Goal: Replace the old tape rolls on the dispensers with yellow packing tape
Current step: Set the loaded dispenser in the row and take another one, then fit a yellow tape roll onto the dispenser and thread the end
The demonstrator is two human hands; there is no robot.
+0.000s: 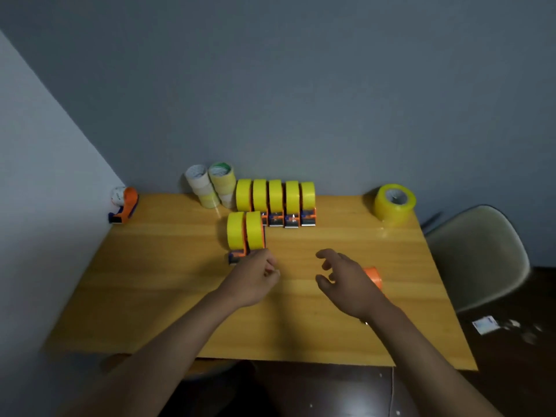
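On the wooden worktop (150, 296), seven orange plastic dispensers carry yellow packing tape: five in a back row (275, 203) by the wall, two in a nearer pair (245, 233). The left hand (255, 281), fingers curled, is at the front end of that pair; whether it grips anything is unclear. The right hand (346, 281) hovers open and empty, just in front of an orange dispenser (373, 276) lying half hidden behind it. A last old-roll dispenser (125, 204) sits far left, nearer the left hand.

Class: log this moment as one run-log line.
left hand: curled at front dispenser | right hand: open, empty | spare yellow roll: untouched
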